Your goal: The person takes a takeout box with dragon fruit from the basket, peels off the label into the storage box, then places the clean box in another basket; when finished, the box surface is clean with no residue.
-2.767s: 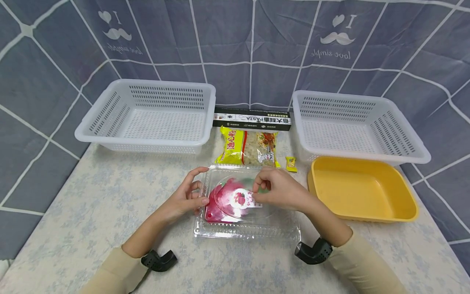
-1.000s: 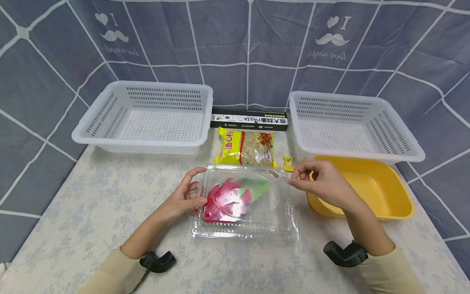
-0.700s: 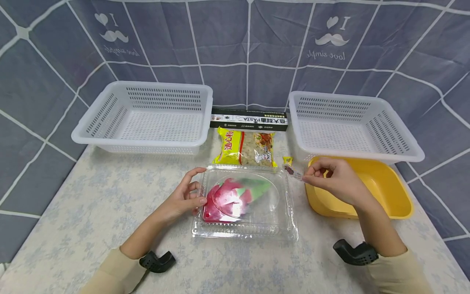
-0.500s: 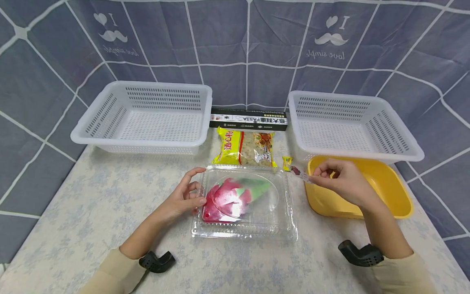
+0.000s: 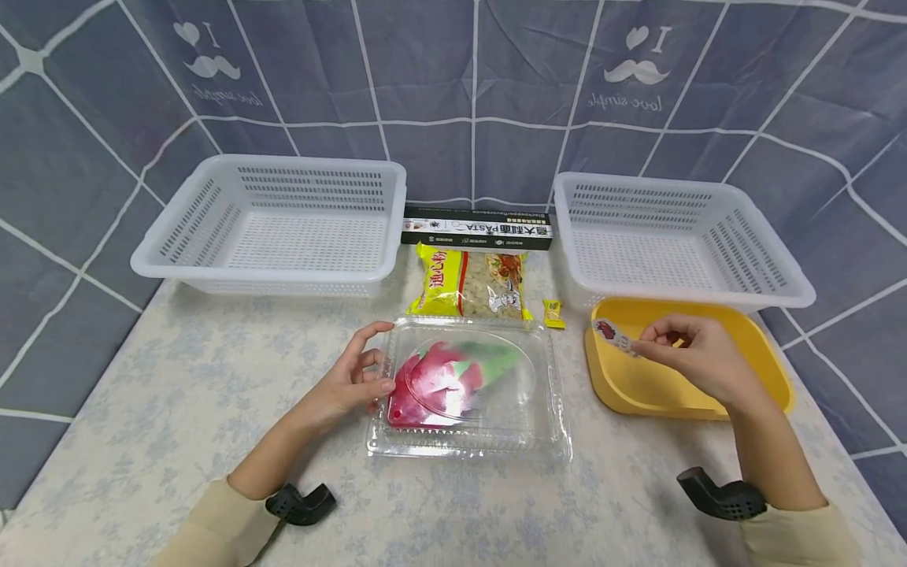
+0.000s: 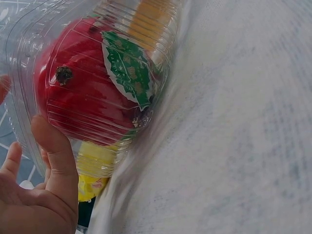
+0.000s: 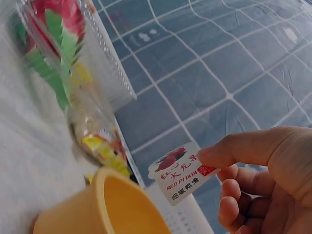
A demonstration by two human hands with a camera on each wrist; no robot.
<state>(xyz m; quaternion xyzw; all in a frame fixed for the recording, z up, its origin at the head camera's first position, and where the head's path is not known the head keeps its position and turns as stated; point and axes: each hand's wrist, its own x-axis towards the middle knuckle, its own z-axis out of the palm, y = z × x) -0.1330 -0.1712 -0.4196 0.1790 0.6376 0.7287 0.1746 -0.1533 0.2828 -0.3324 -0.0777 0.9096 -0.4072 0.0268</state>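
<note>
A clear plastic clamshell box (image 5: 510, 425) lies on the table with a pink-and-green dragon fruit (image 5: 439, 386) inside. At its left edge my left hand (image 5: 347, 386) grips the box between thumb and fingers. A green patterned label (image 6: 127, 68) shows on the fruit's side in the left wrist view. Over the yellow basin (image 5: 609, 386), my right hand (image 5: 697, 354) pinches a small sticker label (image 5: 613, 335) between thumb and forefinger. Printed on that label, in the right wrist view, are a red fruit and the words RED PITAYA. The right hand's other fingers are curled.
White slotted baskets (image 5: 319, 276) stand at the back left and back right (image 5: 680, 298). Between them lie a black pasta box (image 5: 478, 228) and a yellow bag of macaroni (image 5: 471, 282). A small yellow wrapped packet (image 5: 553, 313) sits near the basin.
My right hand has peeled the sticker label off the box lid and carried it right, over the yellow basin. The left hand keeps its grip on the box.
</note>
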